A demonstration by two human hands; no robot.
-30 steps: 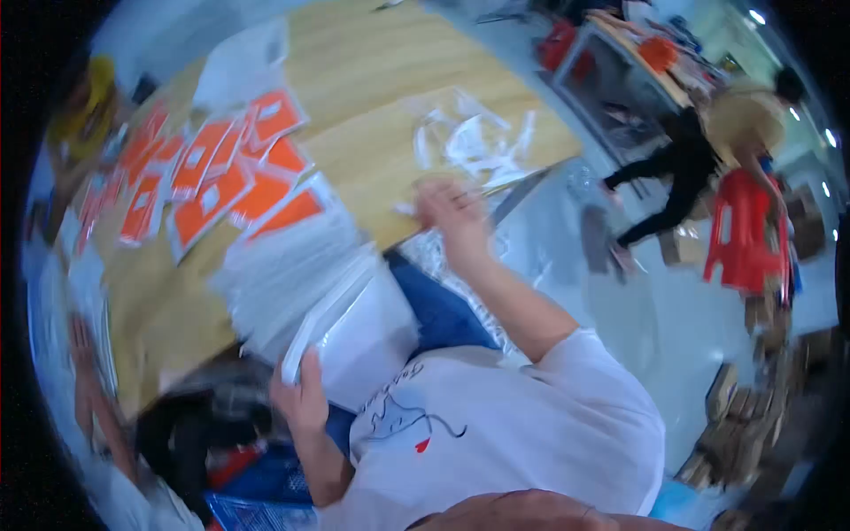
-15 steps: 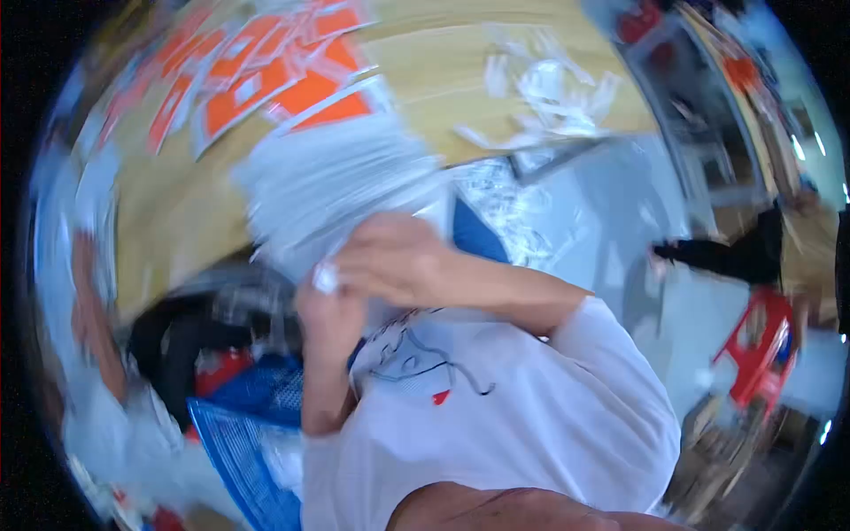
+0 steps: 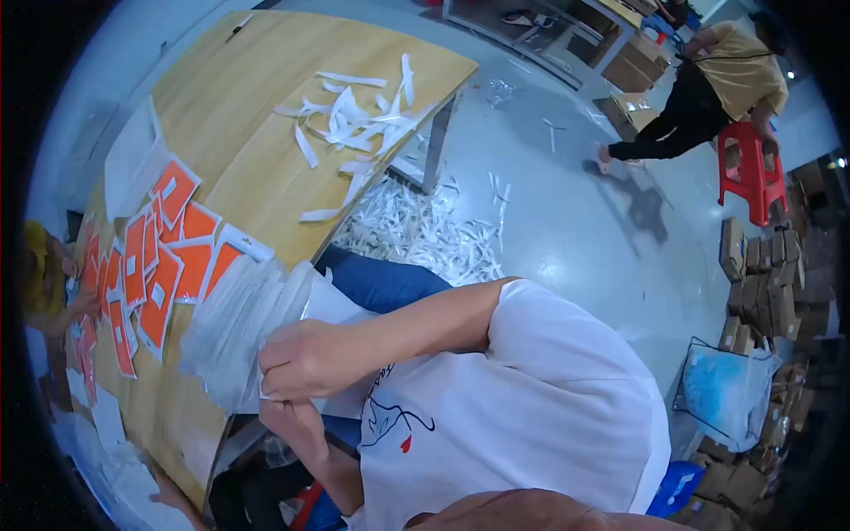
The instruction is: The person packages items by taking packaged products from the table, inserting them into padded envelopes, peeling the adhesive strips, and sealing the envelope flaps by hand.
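Table (image 3: 199, 102) by R hand (image 3: 305, 358): bags (image 3: 237, 323), prob. close for quick reach. Curled R against L hand (image 3: 299, 421); can't tell either grip.

The flat white packet (image 3: 329, 303) pinched at one end in your hands (image 3: 305, 358) is partly hidden by your forearm (image 3: 425, 327). Beside it, translucent plastic sleeves (image 3: 237, 332) lie in a thick, loosely fanned stack at the table's (image 3: 239, 115) edge.

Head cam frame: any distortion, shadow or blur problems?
Head view: strong fisheye, table edges bowed, corners black. Head view: soft shadow on the floor near the person with the red stool. Head view: right hand fairly sharp; cardboard boxes dim toward the right rim.
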